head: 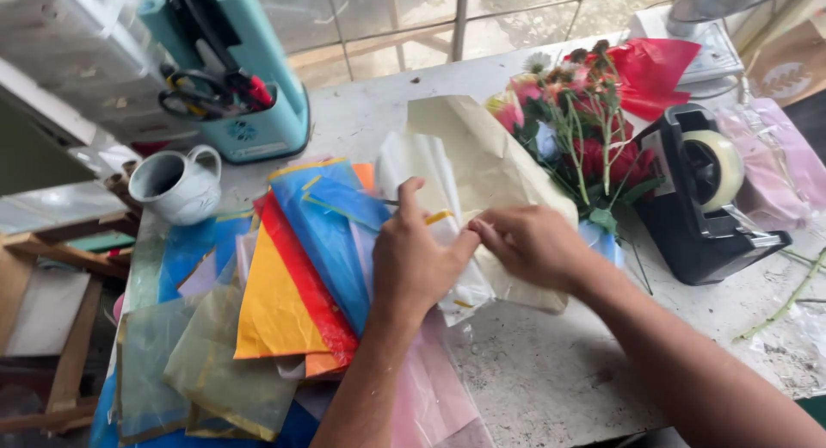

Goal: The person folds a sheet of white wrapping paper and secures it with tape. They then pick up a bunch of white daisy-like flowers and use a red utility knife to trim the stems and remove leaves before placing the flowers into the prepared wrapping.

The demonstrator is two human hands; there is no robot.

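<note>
Grey speckled surface (551,370) carries a fan of coloured paper sheets (292,276) on the left and a bouquet (576,129) wrapped in cream paper (482,164) in the middle, its long axis running from the near centre up and to the right, flower heads pointing away toward the black tape dispenser (701,198). Both hands meet at the wrap's lower end, directly under them: left hand (413,259) lies mostly flat with fingers loosely curled, pressing the white and cream sheets down. Right hand (533,241) is pinched shut on the cream paper edge, equally near.
</note>
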